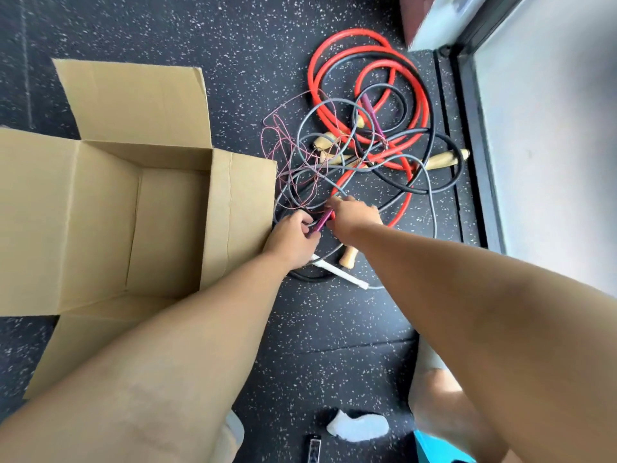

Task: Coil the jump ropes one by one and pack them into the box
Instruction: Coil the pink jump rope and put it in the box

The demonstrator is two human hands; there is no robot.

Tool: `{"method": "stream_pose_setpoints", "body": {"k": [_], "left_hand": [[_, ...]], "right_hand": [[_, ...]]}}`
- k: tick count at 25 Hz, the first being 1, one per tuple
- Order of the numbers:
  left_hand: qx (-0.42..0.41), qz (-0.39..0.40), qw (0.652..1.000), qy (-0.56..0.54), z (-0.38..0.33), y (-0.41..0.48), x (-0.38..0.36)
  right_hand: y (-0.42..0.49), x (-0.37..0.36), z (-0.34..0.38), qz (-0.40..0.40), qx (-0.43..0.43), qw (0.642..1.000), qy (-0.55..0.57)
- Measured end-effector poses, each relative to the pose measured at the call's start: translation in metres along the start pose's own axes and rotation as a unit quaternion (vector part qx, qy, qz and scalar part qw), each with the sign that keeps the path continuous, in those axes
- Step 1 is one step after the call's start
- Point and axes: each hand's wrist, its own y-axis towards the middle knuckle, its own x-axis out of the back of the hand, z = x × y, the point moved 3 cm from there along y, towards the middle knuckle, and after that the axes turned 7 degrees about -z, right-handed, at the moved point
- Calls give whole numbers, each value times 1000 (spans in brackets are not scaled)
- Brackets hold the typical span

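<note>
A black rubber floor (334, 329), flecked white, is seen underneath everything. At 9 o'clock a plain cardboard box (167, 222) is stood open, its four flaps folded outward and nothing to be seen inside. At 1 o'clock the jump ropes (367, 145) are heaped loose and tangled, just beside the box's right flap. A thick, glossy red rope (347, 38) is looped widest, with a thick black rope (400, 188) and a thinner grey rope (431, 202) threaded through it. A fine pink wire rope (283, 142) is snarled at the heap's 9 o'clock edge. Turned wooden handles (444, 160) are scattered among the loops. At the centre, a slim metallic purple handle (322, 222) is gripped at its lower end by the curled fingers of the left hand (292, 238), and its upper end is pinched by the right hand (354, 217).
</note>
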Motion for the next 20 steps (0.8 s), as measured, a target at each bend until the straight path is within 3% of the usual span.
{"method": "stream_pose_setpoints", "body": {"k": [3,7,10,12,17,20], "left_hand": [[-2,-1,1000,-11,1,-7,5],[-6,-7,999,-41,-12,-22,18],[-19,-27,998,-58,-32,-37,42],[-38,-53,996,-57,-46,-57,68],[-92,-132,978,-134,-83,-112,137],[-128,-166,969,-132,-104,-145,176]], "right_hand": [[-2,5,6,-24,-12,1000,-13],[-25,32,15,-70,41,995,60],[-48,59,26,-43,37,979,195],[-67,77,36,-28,0,948,316],[-126,131,64,-59,-24,824,564],[-164,168,80,-113,-12,788,605]]}}
